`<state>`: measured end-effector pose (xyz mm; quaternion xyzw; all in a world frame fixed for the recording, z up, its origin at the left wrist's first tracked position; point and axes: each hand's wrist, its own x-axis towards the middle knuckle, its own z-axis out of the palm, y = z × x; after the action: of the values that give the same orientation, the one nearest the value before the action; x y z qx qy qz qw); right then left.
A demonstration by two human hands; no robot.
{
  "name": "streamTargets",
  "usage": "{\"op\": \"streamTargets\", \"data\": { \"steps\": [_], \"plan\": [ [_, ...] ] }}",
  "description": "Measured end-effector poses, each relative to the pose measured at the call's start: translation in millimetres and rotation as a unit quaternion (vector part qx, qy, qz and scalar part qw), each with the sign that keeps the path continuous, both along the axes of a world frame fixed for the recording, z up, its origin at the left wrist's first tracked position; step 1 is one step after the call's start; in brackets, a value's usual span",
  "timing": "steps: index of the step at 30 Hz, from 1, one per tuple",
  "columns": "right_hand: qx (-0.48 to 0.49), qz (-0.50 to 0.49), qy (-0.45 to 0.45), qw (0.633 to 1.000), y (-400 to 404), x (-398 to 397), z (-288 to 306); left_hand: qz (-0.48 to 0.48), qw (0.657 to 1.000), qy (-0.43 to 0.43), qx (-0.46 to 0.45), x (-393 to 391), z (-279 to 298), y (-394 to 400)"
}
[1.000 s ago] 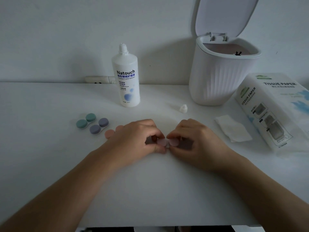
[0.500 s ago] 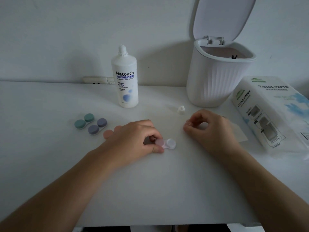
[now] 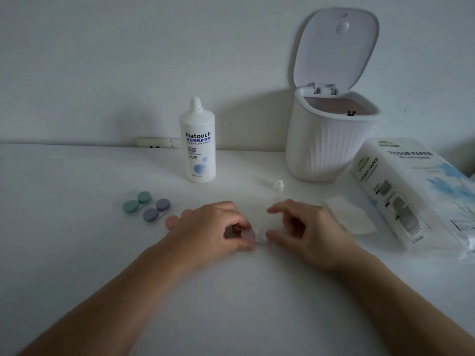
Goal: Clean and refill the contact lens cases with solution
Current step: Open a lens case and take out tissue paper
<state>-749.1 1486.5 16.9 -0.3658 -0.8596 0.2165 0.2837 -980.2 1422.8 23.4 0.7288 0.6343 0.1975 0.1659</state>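
Currently, left to right:
- Green lens case point(image 3: 137, 202) and purple lens case point(image 3: 156, 210) are seen closed at mid-left of the frame, just beside each other on the table point(image 3: 64, 240).
- Solution bottle point(image 3: 197, 143) is stood upright at upper centre, uncapped; its cap point(image 3: 278, 186) is laid well apart to the right.
- Pink lens case point(image 3: 254, 235) is pinched at centre frame by the left hand point(image 3: 213, 228), fingers curled round it.
- Right hand point(image 3: 305, 228): thumb is set against the case's right end, index finger raised; grip cannot be told.
- Tissue point(image 3: 350, 214), bin point(image 3: 326, 142) with lid open, and tissue pack point(image 3: 416, 194) are placed at the right.
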Motion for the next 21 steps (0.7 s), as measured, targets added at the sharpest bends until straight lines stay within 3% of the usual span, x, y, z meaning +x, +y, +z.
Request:
{"op": "streamTargets", "data": {
  "steps": [4, 8, 21],
  "plan": [
    [0.0, 0.016, -0.067, 0.998, -3, -3, 0, -0.012, 1.0, -0.014, -0.004, 0, -1, 2],
    [0.021, 0.036, -0.067, 0.997, -2, -4, -1, -0.006, 1.0, 0.01, 0.016, -1, -2, 1],
    [-0.061, 0.033, -0.043, 0.997, 4, -7, -5, -0.024, 0.998, -0.001, 0.05, 14, -4, -4]
  ]
}}
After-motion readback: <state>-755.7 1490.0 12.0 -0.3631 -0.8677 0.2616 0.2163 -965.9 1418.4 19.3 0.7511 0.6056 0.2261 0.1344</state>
